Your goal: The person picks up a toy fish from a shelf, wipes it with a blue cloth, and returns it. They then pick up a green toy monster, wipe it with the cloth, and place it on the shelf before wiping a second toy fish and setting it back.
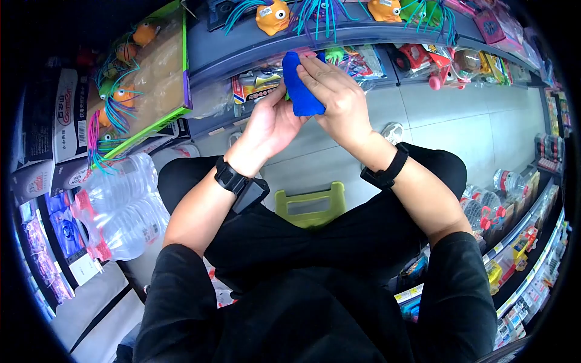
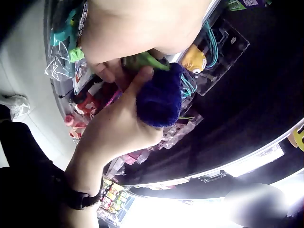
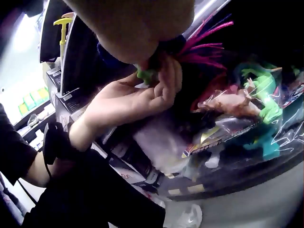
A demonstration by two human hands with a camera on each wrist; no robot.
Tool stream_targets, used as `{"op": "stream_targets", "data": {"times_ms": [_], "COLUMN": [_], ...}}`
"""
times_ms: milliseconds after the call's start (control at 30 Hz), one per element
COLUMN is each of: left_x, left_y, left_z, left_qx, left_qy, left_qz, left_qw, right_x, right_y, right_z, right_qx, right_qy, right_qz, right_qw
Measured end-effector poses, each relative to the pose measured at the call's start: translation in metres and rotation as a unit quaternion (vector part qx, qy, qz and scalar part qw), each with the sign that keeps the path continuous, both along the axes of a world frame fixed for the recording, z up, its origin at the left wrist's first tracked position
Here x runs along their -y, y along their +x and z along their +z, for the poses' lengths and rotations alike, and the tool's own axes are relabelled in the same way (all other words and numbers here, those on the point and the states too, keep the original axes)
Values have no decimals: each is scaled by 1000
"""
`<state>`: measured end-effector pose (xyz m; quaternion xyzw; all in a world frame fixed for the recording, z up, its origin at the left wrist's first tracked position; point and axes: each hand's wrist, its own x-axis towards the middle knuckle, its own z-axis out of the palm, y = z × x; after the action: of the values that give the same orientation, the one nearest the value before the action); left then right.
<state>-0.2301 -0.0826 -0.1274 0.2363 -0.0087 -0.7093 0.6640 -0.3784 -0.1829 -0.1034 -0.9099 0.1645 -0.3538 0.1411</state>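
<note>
Both hands meet at the front shelf's edge, around a blue cloth [image 1: 304, 91] and a small green toy [image 3: 145, 76]. My right hand [image 1: 339, 100] holds the cloth, its fingers bent over it and against the toy. From below, my left hand [image 1: 275, 124] grips the toy with curled fingers [image 3: 166, 83]. Bright pink strands [image 3: 204, 47] spread out beside the grip in the right wrist view. Most of the toy is hidden by the cloth and fingers; a green part [image 2: 147, 61] shows beside the cloth in the left wrist view.
Orange big-eyed toys [image 1: 273, 17] with blue strands stand on the shelf [image 1: 242, 45] ahead. At left are a green-edged cardboard box [image 1: 160, 78] of similar toys and large water bottles [image 1: 124, 212]. A green stool [image 1: 311, 209] is between the knees. Packaged toys [image 1: 423, 57] hang lower down.
</note>
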Motion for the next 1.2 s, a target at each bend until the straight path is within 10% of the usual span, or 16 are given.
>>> {"op": "stream_targets", "data": {"times_ms": [300, 467, 667, 833, 1200], "left_x": [3, 10, 7, 12, 9], "left_y": [15, 4, -10, -3, -1], "left_z": [3, 10, 29, 19, 30], "left_qx": [-29, 68, -11, -21, 39], "left_qy": [-5, 30, 0, -56, -34], "left_qz": [-19, 2, -4, 25, 48], "left_qw": [999, 997, 1000, 998, 997], "right_x": [-28, -18, 12, 11, -15], "right_y": [-13, -25, -27, -20, -16], "right_z": [8, 20, 33, 25, 25], "right_qx": [-81, 63, 171, 97, 25], "right_qy": [-29, 167, 368, 110, 136], "right_qz": [93, 92, -117, 64, 71], "right_qw": [992, 980, 906, 987, 988]}}
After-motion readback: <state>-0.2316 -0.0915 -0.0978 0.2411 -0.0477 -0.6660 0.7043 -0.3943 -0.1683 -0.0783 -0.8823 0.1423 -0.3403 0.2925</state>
